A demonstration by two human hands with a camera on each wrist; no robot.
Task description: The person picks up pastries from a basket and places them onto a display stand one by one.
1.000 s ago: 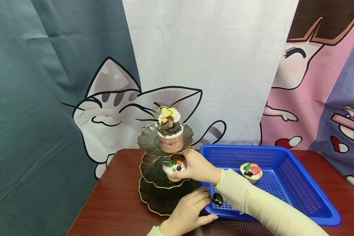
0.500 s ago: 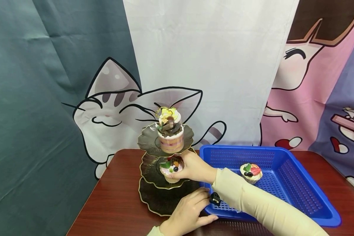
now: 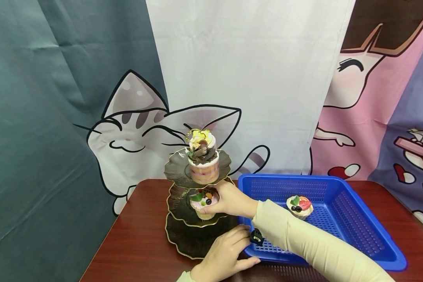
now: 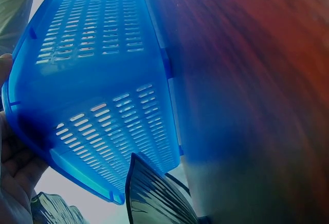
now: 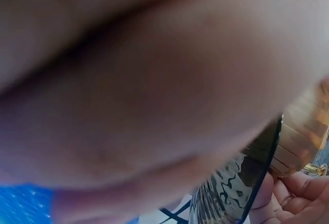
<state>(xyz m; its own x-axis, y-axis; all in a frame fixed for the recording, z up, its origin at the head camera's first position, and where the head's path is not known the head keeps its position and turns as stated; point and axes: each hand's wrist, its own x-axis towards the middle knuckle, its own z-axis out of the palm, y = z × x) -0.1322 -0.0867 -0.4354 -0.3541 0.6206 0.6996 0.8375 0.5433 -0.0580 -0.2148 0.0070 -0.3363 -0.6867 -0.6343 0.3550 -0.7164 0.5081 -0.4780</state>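
Nearest: 1 left hand (image 3: 223,250), fingers relaxed against the near-left rim of 1 blue perforated basket (image 3: 289,182), 1 strawberry-topped tart (image 3: 299,207) inside. At middle tier (image 3: 178,203) of 1 three-tiered stand (image 3: 187,241): 1 fruit tart (image 3: 201,203), pinched by 1 right hand (image 3: 232,199). On top tier (image 3: 177,168): 1 chocolate-topped cake (image 3: 204,170) before 1 yellow-topped cake (image 3: 202,137). Farthest: 1 printed backdrop (image 3: 250,70).

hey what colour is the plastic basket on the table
The basket is blue, shown best in the head view.
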